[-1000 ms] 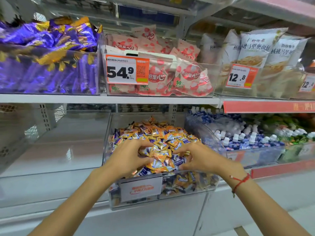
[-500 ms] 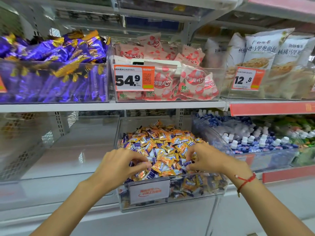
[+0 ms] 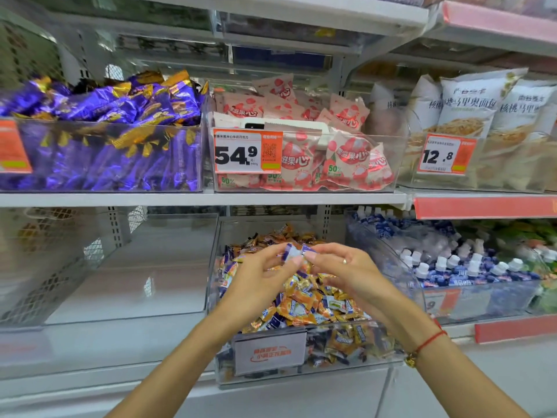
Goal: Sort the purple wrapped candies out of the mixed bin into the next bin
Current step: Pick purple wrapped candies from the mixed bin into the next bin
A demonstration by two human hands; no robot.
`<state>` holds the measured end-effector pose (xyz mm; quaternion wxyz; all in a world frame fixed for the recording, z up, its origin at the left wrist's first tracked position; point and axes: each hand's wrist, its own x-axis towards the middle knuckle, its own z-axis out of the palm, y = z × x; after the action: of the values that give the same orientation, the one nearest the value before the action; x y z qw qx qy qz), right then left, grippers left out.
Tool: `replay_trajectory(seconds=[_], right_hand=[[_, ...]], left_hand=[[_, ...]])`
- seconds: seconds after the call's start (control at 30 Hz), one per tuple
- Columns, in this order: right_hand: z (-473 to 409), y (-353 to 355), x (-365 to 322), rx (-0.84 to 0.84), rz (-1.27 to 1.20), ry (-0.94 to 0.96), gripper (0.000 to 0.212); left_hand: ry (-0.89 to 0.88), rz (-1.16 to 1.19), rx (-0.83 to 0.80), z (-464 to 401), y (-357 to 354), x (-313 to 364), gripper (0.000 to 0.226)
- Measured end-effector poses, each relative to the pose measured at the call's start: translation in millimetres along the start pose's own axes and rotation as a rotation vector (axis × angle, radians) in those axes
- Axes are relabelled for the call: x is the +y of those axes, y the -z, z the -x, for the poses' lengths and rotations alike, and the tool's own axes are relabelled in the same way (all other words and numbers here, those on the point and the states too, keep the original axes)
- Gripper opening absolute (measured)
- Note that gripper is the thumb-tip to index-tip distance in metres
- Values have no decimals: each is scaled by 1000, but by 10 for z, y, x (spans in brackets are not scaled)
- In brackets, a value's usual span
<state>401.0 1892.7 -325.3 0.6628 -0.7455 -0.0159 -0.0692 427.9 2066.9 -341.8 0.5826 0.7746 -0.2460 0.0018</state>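
now that both hands have lifted off the mixed bin, left hand and right hand pinch one purple candy, ready for the empty bin.

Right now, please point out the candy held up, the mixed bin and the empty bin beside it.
candy [image 3: 291, 252], head view, on its pale middle between the fingertips.
mixed bin [image 3: 355, 354], head view, on its clear front wall.
empty bin [image 3: 126, 285], head view, on its bare floor.
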Motion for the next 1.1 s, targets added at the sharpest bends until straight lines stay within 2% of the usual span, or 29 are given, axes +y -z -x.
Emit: replay_trajectory(seconds=[0.13,0.27,0.37,0.53,0.7,0.77,0.83,1.0,1.1], right_hand=[[-31,-209,7,29,-145,-12,29],[-104,-381,-63,-19,-59,61,21],[-186,-474,-121,-18,185,169,14],[-341,-592,23,28,614,343,19],[-491,-875,292,-355,983,333,54],[-530,-948,356,-368,1214,366,52],[-562,-957,327,-313,1328,449,45],[-623,-839,152,-262,1154,411,32],[-635,-726,197,-205,956,364,26]], left_hand=[[-104,112,101,-5,59,53,22],[-165,138,146,18,397,72,26],[-197,118,221,67,653,12,23],[-176,83,381,177,912,-247,21],[-130,-3,426,268,995,-550,22],[-119,-37,388,286,985,-616,21],[-107,-63,352,299,985,-656,20],[-84,-76,314,335,1019,-691,20],[-91,-69,301,347,1020,-685,19]])
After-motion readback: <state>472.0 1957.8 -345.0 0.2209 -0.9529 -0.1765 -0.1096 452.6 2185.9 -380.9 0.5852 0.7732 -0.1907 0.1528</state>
